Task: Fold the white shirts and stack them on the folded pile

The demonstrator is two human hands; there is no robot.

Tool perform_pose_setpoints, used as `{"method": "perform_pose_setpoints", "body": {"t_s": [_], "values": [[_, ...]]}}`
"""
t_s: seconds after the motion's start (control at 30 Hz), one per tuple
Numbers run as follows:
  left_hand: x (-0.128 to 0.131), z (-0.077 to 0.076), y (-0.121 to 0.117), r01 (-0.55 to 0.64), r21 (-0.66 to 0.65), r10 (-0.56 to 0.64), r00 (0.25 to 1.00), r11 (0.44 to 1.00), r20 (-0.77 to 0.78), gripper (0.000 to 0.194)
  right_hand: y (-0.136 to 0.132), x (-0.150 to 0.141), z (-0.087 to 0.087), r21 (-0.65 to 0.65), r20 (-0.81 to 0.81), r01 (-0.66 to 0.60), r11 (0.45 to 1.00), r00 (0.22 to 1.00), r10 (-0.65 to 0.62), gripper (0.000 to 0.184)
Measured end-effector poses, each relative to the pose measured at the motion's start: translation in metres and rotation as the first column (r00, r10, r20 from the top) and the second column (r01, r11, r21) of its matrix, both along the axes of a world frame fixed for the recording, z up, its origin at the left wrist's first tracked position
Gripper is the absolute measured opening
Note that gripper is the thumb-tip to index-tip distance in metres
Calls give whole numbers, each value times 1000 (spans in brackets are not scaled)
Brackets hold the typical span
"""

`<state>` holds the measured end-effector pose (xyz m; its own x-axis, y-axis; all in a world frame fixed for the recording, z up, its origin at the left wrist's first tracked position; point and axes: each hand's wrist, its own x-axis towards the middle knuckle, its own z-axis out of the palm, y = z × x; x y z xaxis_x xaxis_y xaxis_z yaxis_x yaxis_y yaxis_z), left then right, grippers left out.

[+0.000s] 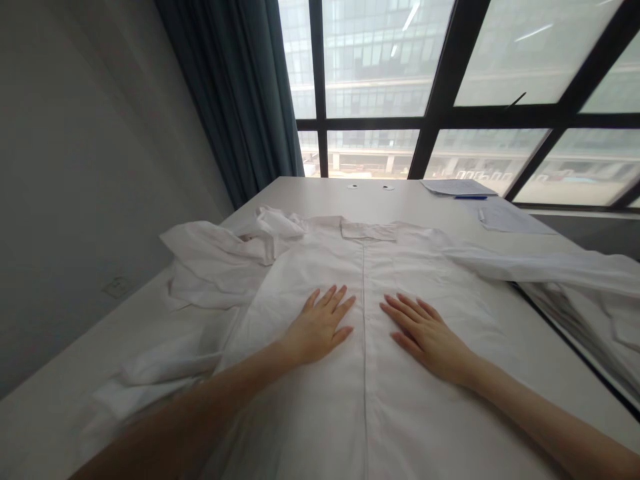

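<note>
A white button-up shirt [365, 280] lies spread front-up on a white table [325, 193], collar towards the window. My left hand [320, 327] rests flat on the cloth just left of the button placket, fingers stretched out. My right hand [423, 333] lies flat just right of the placket, fingers also extended. Neither hand holds anything. One sleeve [540, 263] stretches out to the right past the table edge. The other sleeve [220, 247] is bunched up on the left.
More crumpled white cloth [155, 367] lies at the left near the table's edge. Papers [505, 217] and a blue pen [470, 197] sit at the far right corner. A dark curtain [240, 93] and large windows stand behind; a grey wall runs along the left.
</note>
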<state>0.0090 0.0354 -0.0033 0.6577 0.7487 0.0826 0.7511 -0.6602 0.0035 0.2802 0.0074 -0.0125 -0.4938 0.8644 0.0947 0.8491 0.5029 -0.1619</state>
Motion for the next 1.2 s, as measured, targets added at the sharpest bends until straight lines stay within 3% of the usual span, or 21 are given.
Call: {"method": "perform_pose_setpoints", "body": {"t_s": [0.17, 0.57, 0.77, 0.9, 1.03, 1.13, 1.2], "values": [[-28, 0, 8, -31, 9, 31, 999, 999, -31, 55, -3, 35, -1, 14, 56, 116, 993, 992, -117, 57], [-84, -7, 17, -215, 71, 218, 975, 974, -44, 62, -14, 112, -25, 146, 106, 309, 940, 940, -326, 64], [-90, -7, 19, -235, 90, 242, 968, 968, -66, 63, -13, 114, -23, 133, 86, 358, 924, 925, -371, 62], [-85, -6, 15, -252, 169, 264, 963, 953, -51, 55, -10, 117, -22, 152, 52, 366, 918, 925, -377, 61], [-75, 3, 5, -209, 245, 231, 971, 947, -62, 46, -7, 119, -17, 198, -12, 370, 908, 927, -375, 59], [-63, 17, -16, -117, 173, 131, 989, 978, -70, 43, -16, 102, -3, 188, -61, 269, 945, 963, -262, 57], [-52, 25, -35, 4, 23, -3, 997, 1000, -76, 46, -28, 80, 10, 132, -75, 114, 985, 992, -105, 56]]}}
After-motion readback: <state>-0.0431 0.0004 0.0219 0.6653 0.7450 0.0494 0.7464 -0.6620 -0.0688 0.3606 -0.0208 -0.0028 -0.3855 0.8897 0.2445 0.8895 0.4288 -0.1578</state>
